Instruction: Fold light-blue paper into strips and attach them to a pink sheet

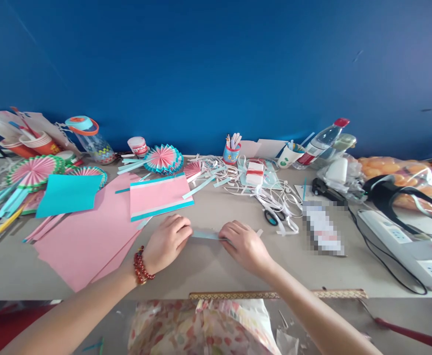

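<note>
A narrow pale blue paper strip [206, 235] stretches between my two hands, low over the table. My left hand [168, 242], with a red bead bracelet at the wrist, is closed on the strip's left end. Closed on its right part is my right hand [246, 246]; a short tip sticks out beyond it. Just behind my left hand lies a pink sheet with turquoise edges [160, 195]. To the left, large pink sheets [90, 241] lie under a turquoise sheet [70, 195]. My fingertips are partly hidden.
Pleated paper rosettes [164, 159] and tangled white strips [275, 190] lie behind my hands. Scissors [271, 217] rest right of centre. A plastic bottle [321, 144] leans near the wall. A power strip [404, 246] with a black cable is at the right. A patterned stick [234, 296] lies along the front edge.
</note>
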Motion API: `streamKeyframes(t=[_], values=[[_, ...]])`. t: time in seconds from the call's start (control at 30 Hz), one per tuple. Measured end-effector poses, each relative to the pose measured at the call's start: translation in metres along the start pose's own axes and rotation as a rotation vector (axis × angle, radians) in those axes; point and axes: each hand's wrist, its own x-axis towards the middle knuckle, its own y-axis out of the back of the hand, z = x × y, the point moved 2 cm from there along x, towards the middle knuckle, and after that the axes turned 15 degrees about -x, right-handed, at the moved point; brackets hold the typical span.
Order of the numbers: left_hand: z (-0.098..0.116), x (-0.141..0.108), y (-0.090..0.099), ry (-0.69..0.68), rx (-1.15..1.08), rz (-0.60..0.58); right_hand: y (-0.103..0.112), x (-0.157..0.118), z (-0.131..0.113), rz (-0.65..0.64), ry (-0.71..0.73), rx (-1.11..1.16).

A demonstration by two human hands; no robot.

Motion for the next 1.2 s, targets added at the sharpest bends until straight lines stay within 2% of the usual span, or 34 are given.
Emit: streamKeyframes(t=[0.13,0.3,0.53,0.73,0.83,1.07,1.2], values=[[0.004,-0.012,-0.004,-0.059,0.165,-0.049,-0.007,-0.011,-0.006,0.098,0.074,-0.200],[0.005,-0.029,-0.014,-0.071,0.165,-0.167,-0.014,-0.027,-0.011,0.085,0.178,-0.228],[0.004,-0.031,-0.012,-0.069,0.142,-0.178,-0.012,-0.024,-0.032,0.063,0.193,-0.204],[-0.001,-0.028,-0.009,-0.103,0.059,-0.180,-0.018,-0.016,-0.038,0.028,0.106,-0.198],[-0.005,-0.028,-0.009,-0.043,-0.015,-0.174,-0.020,-0.013,-0.037,-0.018,0.092,-0.202],[-0.014,-0.020,0.000,0.202,-0.177,-0.127,-0.025,0.001,-0.032,-0.163,-0.059,-0.162],[-0.016,-0.015,0.005,0.240,-0.176,-0.140,-0.024,0.007,-0.031,-0.205,-0.096,-0.111]])
